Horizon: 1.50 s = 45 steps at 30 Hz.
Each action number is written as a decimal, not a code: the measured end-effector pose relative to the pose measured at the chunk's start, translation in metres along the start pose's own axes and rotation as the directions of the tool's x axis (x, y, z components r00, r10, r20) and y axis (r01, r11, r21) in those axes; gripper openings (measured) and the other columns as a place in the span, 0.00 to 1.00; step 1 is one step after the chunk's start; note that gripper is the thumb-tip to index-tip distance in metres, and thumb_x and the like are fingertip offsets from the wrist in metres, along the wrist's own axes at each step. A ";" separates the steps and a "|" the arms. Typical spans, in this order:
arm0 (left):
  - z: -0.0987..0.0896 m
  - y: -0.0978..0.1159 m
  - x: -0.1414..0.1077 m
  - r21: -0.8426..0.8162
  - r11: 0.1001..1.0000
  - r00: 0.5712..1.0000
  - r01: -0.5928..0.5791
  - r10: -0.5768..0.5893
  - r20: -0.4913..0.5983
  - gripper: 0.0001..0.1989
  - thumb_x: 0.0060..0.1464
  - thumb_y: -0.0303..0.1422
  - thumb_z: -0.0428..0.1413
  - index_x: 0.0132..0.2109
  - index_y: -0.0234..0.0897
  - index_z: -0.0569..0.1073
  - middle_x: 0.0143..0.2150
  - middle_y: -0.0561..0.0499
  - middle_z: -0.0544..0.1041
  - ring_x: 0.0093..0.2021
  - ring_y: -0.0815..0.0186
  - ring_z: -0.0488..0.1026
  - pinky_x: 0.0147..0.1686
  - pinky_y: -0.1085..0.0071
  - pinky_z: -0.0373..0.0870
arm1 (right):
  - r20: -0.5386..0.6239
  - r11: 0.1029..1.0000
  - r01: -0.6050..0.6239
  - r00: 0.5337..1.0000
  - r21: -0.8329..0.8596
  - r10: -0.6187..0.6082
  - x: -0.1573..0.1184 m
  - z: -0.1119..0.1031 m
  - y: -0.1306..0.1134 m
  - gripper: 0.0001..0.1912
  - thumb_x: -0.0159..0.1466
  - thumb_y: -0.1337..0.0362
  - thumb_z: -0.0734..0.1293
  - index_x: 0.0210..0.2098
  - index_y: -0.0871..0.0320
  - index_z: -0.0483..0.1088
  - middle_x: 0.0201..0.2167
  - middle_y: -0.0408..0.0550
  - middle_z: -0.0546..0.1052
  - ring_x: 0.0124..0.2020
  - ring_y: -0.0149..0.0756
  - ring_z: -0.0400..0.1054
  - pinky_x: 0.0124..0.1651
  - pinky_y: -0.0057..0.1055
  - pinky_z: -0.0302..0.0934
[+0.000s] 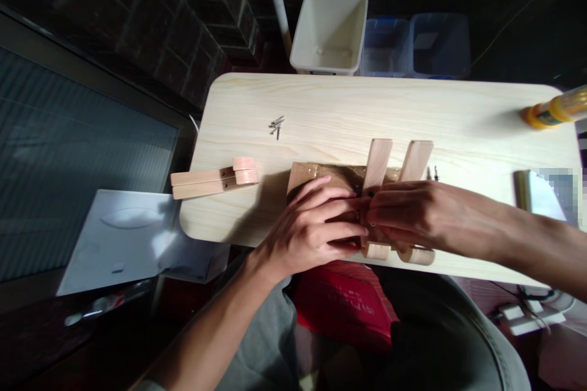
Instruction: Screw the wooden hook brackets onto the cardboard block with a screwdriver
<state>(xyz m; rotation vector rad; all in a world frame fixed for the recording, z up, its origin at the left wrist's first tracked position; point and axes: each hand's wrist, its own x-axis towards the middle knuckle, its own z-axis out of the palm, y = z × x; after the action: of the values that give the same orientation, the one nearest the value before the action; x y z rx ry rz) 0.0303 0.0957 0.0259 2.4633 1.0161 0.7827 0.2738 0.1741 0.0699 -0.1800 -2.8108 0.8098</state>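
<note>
Two wooden pieces, each a flat bar with a rounded block at its near end, lie side by side across a brown taped package (299, 176). Over the left wooden piece (378, 162), the fingers of my right hand (422, 214) are pinched together near a dark hole. What they hold, if anything, is hidden. My left hand (312, 229) rests on the package with fingers stretched, their tips against that piece's left edge. Part of the right wooden piece (416, 159) is covered by my right hand. Just beyond it lie small metal bits (433, 173).
Several screws (276, 126) lie on the table (458, 110). Another pair of wooden pieces (202, 184) sits at the left edge. A yellow, partly clear cylinder (553, 113) is at far right. Behind the table stand a white bin (328, 30) and clear tubs (440, 43).
</note>
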 end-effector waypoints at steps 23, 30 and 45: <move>0.002 0.000 0.000 -0.004 1.000 1.000 -0.006 0.006 -0.016 0.10 0.60 0.37 0.67 0.49 0.47 0.84 0.58 0.51 0.83 0.62 0.58 0.76 0.72 0.51 0.62 | 0.024 0.996 -0.061 0.998 -0.070 0.062 -0.003 -0.006 -0.004 0.12 0.76 0.66 0.62 0.43 0.61 0.78 0.40 0.52 0.83 0.43 0.40 0.78 0.45 0.36 0.73; 0.002 0.000 0.000 -0.008 1.000 1.000 -0.009 0.008 -0.018 0.10 0.60 0.37 0.67 0.49 0.46 0.84 0.57 0.50 0.83 0.62 0.58 0.76 0.72 0.50 0.63 | 0.023 0.997 -0.057 0.998 -0.056 0.059 -0.004 -0.006 -0.001 0.14 0.77 0.66 0.60 0.44 0.61 0.78 0.44 0.53 0.84 0.45 0.41 0.79 0.45 0.37 0.74; 0.003 0.000 0.002 -0.029 1.000 1.000 -0.012 0.012 -0.002 0.10 0.58 0.32 0.68 0.47 0.47 0.84 0.63 0.50 0.80 0.62 0.56 0.76 0.70 0.47 0.64 | -0.491 0.564 -0.821 0.529 -0.089 0.693 -0.111 -0.035 -0.043 0.12 0.72 0.56 0.66 0.34 0.55 0.73 0.28 0.44 0.76 0.24 0.32 0.69 0.27 0.32 0.61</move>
<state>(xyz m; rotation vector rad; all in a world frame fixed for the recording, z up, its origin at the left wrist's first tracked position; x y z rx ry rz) 0.0334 0.0974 0.0243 2.4466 0.9849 0.7979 0.3873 0.1361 0.1035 -1.5607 -2.3338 0.3459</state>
